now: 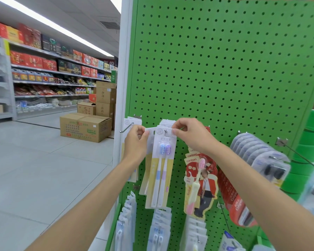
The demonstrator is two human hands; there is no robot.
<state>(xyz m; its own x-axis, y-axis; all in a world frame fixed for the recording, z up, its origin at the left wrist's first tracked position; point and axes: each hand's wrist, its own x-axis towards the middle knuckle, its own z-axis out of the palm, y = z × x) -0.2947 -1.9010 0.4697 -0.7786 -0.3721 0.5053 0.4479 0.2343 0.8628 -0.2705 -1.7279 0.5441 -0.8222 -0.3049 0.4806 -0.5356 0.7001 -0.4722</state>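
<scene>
On a green pegboard (225, 69) beside a shop aisle, a toothbrush pack (160, 163) hangs at a hook (165, 130). The left hand (136, 140) and right hand (190, 134) pinch its top corners. It seems light and bendy, best held by the card's top edge.

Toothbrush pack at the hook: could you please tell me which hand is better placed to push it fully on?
Likely the right hand: it pinches the top of the toothbrush pack beside the hook tip, while the left hand holds a second pack aside.
</scene>
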